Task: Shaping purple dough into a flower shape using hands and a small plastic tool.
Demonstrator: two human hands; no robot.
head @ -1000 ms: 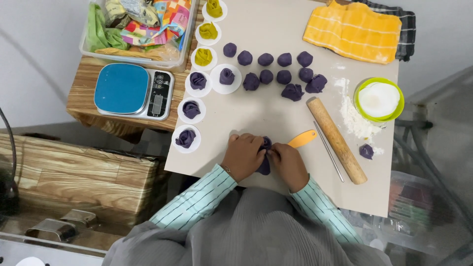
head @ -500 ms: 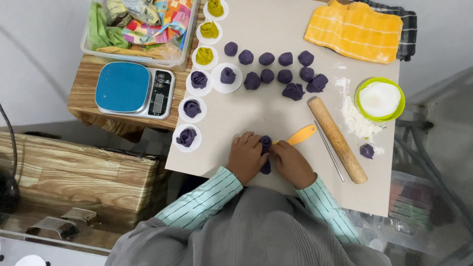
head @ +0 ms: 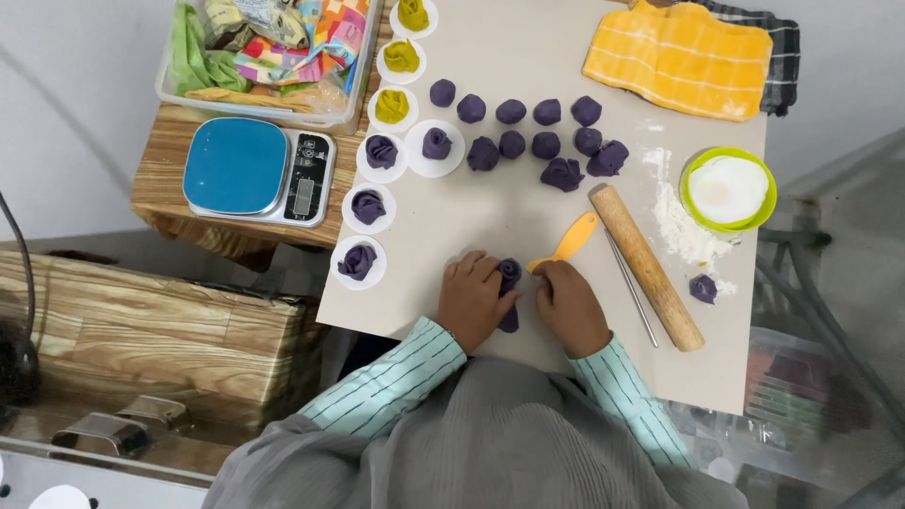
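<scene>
A strip of purple dough [head: 510, 283] lies on the beige mat [head: 528, 217] between my hands. My left hand [head: 474, 300] curls around its left side, fingers on the rolled top end. My right hand [head: 568, 303] presses against its right side. An orange scraper [head: 569, 243] lies just above my right hand. A wooden rolling pin [head: 647, 267] and a thin metal rod [head: 632, 288] lie to the right.
Several purple dough balls [head: 528, 127] sit in rows at the mat's far side. Rolled purple and yellow-green dough pieces rest on white paper rounds [head: 362, 263] along the left edge. A blue kitchen scale [head: 256, 172], a flour bowl [head: 728, 188], an orange cloth [head: 688, 58] and a clear bin [head: 269, 52] surround the mat.
Both hands stay on the purple dough and have shifted only slightly, working it between the fingers. Nothing else on the mat has moved.
</scene>
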